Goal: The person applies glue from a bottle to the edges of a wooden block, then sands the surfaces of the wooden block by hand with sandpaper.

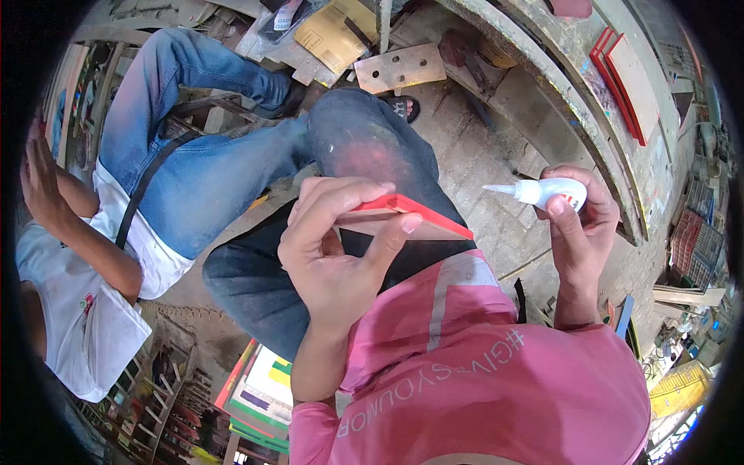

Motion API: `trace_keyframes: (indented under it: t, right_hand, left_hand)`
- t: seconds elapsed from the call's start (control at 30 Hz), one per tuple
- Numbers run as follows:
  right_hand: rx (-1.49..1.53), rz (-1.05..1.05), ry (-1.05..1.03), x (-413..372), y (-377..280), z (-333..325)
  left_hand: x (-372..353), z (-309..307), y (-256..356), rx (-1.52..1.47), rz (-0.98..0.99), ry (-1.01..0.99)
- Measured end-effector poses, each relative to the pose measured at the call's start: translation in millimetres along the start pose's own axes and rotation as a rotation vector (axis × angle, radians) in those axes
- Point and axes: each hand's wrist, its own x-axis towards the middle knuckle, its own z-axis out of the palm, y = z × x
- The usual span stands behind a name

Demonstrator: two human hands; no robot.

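Note:
My left hand (333,248) grips a thin wooden piece with red edges (434,222), its thumb and fingers on the two faces near one end. The piece is held over my lap, its red edge facing up. To the right, my right hand (577,225) is closed around a small white glue bottle (559,192). The bottle lies roughly sideways, its narrow nozzle pointing left toward the wooden piece, with a gap between them. The ends of some right-hand fingers are hidden behind the bottle.
A person in blue jeans (209,186) sits close on the left. Red-edged boards (632,85) lie on a worn bench at the upper right. A block with holes (399,70) sits ahead on the floor side. Coloured sheets (263,387) are stacked at the lower left.

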Motion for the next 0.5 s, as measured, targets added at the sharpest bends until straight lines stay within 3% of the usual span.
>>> trace_keyframes:
  t: [0.07, 0.23, 0.5]
  right_hand:
    - [0.003, 0.009, -0.002, -0.1, -0.2, 0.9]
    - [-0.006, -0.010, 0.012, 0.0, 3.5, 2.3]
    - [0.458, 0.140, -0.165, 12.9, 20.6, 4.4]
  left_hand:
    - [1.1, 3.7, 3.3, -0.041, -0.054, 0.079]
    - [-1.5, 0.5, 0.1, -0.031, -0.022, 0.060]
    - [-5.2, -0.5, -1.2, -0.078, -0.011, 0.093]
